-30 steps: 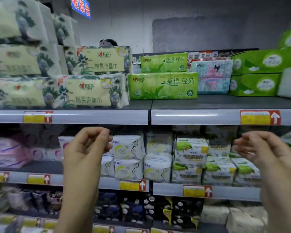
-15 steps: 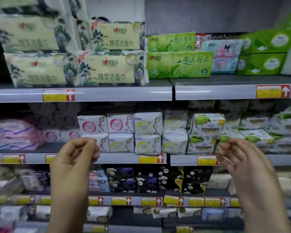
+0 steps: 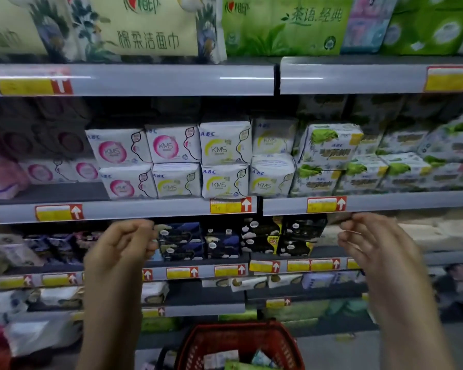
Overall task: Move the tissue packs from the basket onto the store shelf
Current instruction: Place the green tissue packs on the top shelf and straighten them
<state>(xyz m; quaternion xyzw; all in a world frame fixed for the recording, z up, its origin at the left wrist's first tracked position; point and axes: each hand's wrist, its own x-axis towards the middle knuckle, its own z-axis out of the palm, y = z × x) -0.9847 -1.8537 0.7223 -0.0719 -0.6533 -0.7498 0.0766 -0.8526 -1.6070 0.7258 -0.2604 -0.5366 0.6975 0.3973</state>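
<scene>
A red mesh basket (image 3: 241, 340) sits low in the middle of the head view, below the shelves, with a few packs (image 3: 222, 359) lying in it. My left hand (image 3: 123, 247) hangs in front of the third shelf, fingers loosely curled, holding nothing. My right hand (image 3: 369, 241) is at the same height to the right, fingers also loosely curled and empty. On the top shelf (image 3: 134, 80) stand large yellow-green tissue packs (image 3: 145, 25) and green tissue packs (image 3: 284, 25).
The shelf below carries white KMS packs (image 3: 219, 161) and green-and-white packs (image 3: 329, 145). Dark packs (image 3: 275, 236) fill the third shelf between my hands. Lower shelves hold more blurred goods. Grey floor shows at the bottom right.
My view has tilted downward: the shelves slid up in the frame and the red basket has come into sight. Both hands stay raised, empty and loosely curled.
</scene>
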